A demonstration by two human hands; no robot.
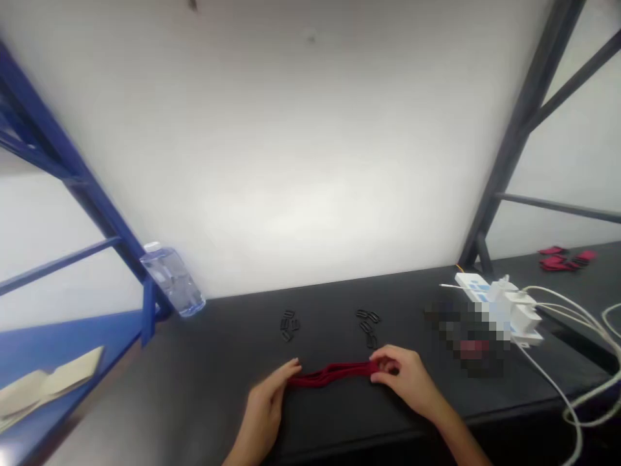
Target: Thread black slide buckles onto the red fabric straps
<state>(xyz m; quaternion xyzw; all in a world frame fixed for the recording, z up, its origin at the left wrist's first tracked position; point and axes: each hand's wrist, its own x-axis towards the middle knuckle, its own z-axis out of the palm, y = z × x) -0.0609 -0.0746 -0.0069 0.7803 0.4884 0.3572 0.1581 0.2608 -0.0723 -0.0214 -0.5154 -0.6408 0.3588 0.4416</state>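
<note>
A dark red fabric strap (334,371), folded in layers, stretches between my two hands just above or on the black tabletop. My left hand (266,404) is closed on its left end, the fingers at the edge of the fabric. At the other end, my right hand (402,375) pinches the strap between thumb and fingers. Beyond the strap lie two small groups of black buckles or hooks: one group (290,325) farther from my left hand, the other group (367,327) just past my right hand.
A clear bottle (173,279) with a white cap stands at the back left by a blue frame (104,207). On the right are a white power strip (504,304) with plugs and cables, and a blurred patch. Cream fabric strips (53,385) lie far left; red-black pieces (565,260) far right.
</note>
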